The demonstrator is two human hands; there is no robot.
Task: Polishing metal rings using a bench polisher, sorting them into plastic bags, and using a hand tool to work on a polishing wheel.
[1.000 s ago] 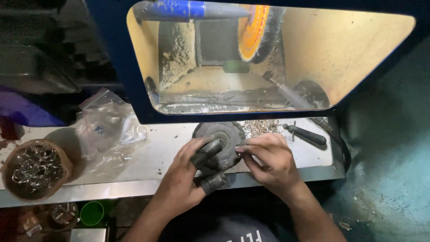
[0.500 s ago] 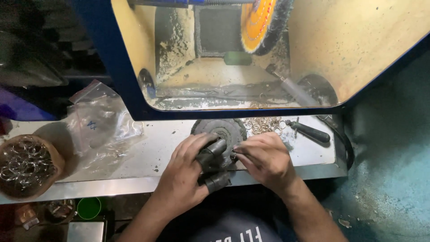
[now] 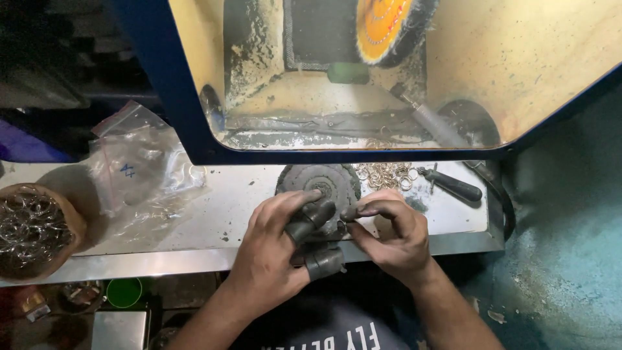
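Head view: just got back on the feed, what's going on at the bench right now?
A person sits at a metal bench before a polishing cabinet with an orange buffing wheel. The left hand, wearing dark finger guards, and the right hand meet fingertip to fingertip over a grey round pad, pinching something too small to identify. Loose rings lie beside a black-handled tool; a bowl of rings and plastic bags sit left.
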